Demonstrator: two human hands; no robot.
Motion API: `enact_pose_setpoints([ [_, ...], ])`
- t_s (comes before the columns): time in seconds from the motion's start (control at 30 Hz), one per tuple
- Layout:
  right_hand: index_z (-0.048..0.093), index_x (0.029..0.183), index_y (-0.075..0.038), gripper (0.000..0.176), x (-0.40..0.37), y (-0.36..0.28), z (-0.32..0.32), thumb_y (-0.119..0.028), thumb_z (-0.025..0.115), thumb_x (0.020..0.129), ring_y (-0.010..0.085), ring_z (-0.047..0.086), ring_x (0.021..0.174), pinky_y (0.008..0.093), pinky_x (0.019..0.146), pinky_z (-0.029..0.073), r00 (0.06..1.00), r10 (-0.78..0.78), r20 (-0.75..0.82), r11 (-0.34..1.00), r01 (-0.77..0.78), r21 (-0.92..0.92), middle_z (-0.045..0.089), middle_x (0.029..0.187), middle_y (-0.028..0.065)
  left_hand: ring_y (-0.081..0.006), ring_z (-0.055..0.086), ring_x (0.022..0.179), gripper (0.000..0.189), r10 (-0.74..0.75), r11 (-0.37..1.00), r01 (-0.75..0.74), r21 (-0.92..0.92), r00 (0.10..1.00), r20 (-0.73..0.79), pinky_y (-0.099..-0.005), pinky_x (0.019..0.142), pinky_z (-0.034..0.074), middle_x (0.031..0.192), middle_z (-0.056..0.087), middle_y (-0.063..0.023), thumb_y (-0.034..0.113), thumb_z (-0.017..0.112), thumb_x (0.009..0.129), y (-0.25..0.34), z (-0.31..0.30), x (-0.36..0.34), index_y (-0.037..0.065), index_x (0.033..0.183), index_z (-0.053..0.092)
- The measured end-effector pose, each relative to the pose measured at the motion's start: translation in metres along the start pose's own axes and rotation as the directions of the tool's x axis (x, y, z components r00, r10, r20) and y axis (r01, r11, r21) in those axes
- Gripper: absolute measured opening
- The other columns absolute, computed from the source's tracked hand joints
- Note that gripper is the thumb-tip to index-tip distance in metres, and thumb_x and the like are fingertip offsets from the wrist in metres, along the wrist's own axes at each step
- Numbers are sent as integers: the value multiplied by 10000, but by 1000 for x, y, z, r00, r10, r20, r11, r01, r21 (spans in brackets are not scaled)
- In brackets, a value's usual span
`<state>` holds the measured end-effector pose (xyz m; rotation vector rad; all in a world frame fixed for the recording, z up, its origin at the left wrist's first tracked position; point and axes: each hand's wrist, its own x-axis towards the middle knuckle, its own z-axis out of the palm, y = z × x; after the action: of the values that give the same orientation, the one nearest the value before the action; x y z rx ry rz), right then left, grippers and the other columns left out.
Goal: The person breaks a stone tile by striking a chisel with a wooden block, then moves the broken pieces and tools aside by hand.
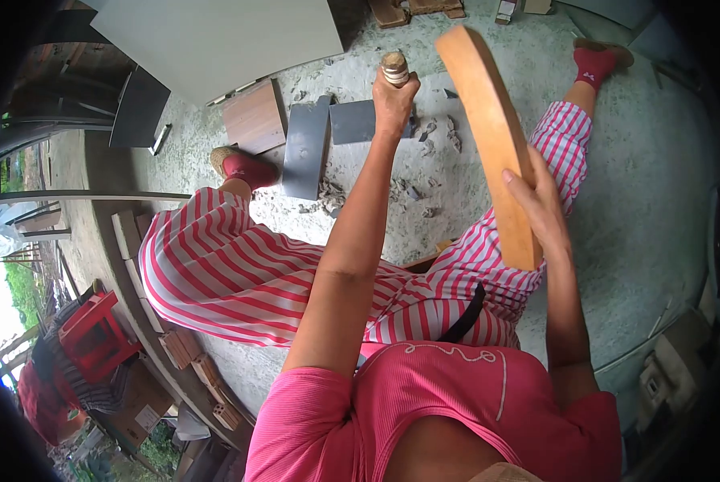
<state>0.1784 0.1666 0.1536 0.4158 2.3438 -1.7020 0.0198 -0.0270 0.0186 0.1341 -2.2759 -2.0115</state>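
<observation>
My left hand (pixel 395 104) is closed around a short tool handle (pixel 394 69), whose round wooden end with pale bands sticks out above the fist. What the handle leads to below the fist is mostly hidden. A long, curved, smooth piece of light wood (pixel 488 128) stands tilted over my right thigh, its lower end near my lap. My right hand (pixel 541 207) grips it along its right side, with the thumb on its face. The two hands are apart.
Dark flat boards (pixel 306 149) and a brown wood-grain board (pixel 254 117) lie on the floor between my feet, with scattered scraps (pixel 429 212) around them. A large pale panel (pixel 215 40) is at the upper left. A red plastic stool (pixel 99 336) stands at the left.
</observation>
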Motion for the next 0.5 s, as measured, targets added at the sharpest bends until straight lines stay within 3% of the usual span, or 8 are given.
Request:
enact_pose_setpoints([
  [0.07, 389, 1303, 11, 574, 12, -43, -9, -241, 605, 834, 166, 516, 1049, 293, 896, 402, 982, -178, -57, 977, 184, 107, 535, 1159, 116, -183, 563, 670, 260, -3, 1000, 3, 5, 1000, 17, -318, 660, 470, 755, 601, -115, 118, 664, 703, 1, 5, -3, -8, 880, 521],
  [0.13, 349, 1327, 21, 551, 22, -87, -32, -216, 538, 867, 152, 551, 995, 269, 829, 459, 917, -386, -95, 919, 374, -123, 531, 1166, 114, -139, 540, 657, 247, 14, 996, -21, 92, 997, 75, -296, 642, 459, 737, 591, -74, 126, 658, 700, 7, 9, -8, 1, 868, 528],
  [0.17, 379, 1296, 16, 522, 20, -115, -28, -243, 527, 868, 154, 596, 870, 271, 736, 500, 900, -411, -142, 903, 423, 69, 571, 1078, 116, -159, 555, 676, 275, 18, 994, -28, 110, 995, 95, -301, 667, 466, 762, 603, -97, 124, 662, 691, 12, 10, -10, -11, 891, 529],
  [0.27, 393, 1280, 5, 505, 20, -144, -38, -255, 523, 867, 151, 610, 776, 267, 678, 514, 930, -357, -82, 918, 366, 151, 594, 1002, 113, -167, 558, 688, 283, 38, 995, -45, 93, 996, 83, -306, 678, 467, 763, 602, -96, 121, 658, 688, 13, 13, -11, -14, 902, 529],
  [0.3, 391, 1273, 9, 509, 29, -142, -27, -262, 530, 865, 131, 612, 744, 241, 651, 506, 873, -471, -129, 859, 487, 160, 602, 999, 124, -167, 558, 688, 283, 39, 995, -46, 90, 996, 80, -306, 678, 467, 763, 602, -96, 121, 658, 688, 12, 14, -11, -14, 902, 529],
  [0.4, 357, 1299, 29, 582, 57, -54, -3, -271, 578, 853, 197, 594, 945, 286, 820, 466, 918, -332, 216, 921, 365, -138, 591, 1073, 164, -167, 560, 718, 286, 3, 993, -15, 119, 995, 100, -306, 699, 470, 793, 603, -99, 143, 662, 721, 4, 11, -9, -9, 933, 542],
  [0.43, 353, 1306, 33, 600, 63, -21, 3, -270, 595, 847, 219, 571, 1028, 302, 887, 437, 918, -248, 308, 884, 345, -316, 584, 1105, 175, -172, 563, 755, 303, 147, 983, -162, 85, 977, 155, -309, 714, 473, 855, 598, -95, 160, 657, 748, -9, 11, -8, 5, 979, 536],
  [0.5, 370, 1330, -22, 660, 60, -43, 2, -341, 624, 811, 292, 537, 1113, 366, 927, 405, 932, -78, 354, 927, 199, -318, 532, 1214, 205, -238, 562, 963, 388, 400, 915, -383, -129, 904, 151, -339, 840, 458, 1063, 584, -130, 177, 662, 789, -27, 19, -4, 11, 1112, 523],
])
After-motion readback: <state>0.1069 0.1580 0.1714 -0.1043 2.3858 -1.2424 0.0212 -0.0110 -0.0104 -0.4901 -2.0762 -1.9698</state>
